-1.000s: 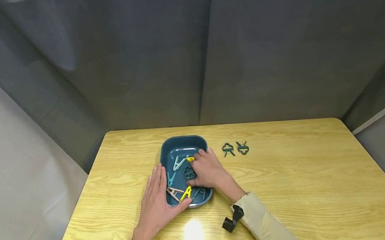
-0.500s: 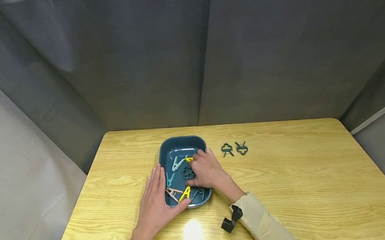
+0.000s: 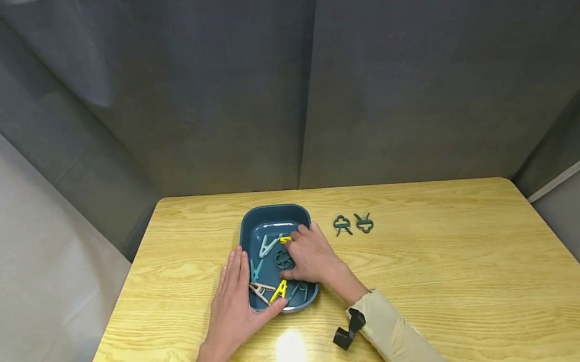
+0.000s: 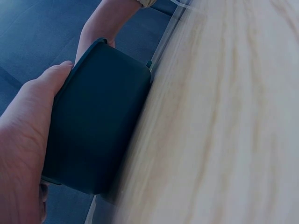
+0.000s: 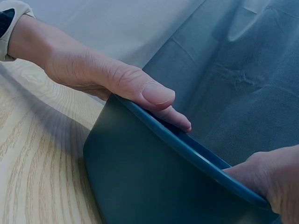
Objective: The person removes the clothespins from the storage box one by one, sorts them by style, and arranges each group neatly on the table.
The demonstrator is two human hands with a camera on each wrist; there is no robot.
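Observation:
A dark blue plastic bin stands on the table with several clothes clips in it. My left hand braces its near left corner, fingers straight along the outer wall, thumb lying over the near rim. My right hand reaches over the right rim into the bin; its fingertips are hidden, so whether it holds a clip cannot be seen. Around it lie yellow clips, a light blue clip, a teal clip, a beige clip and a round dark green clip.
Two dark green clips lie side by side on the wooden table, right of the bin. A dark grey curtain hangs behind the table's far edge. A black wrist camera sits on the right sleeve.

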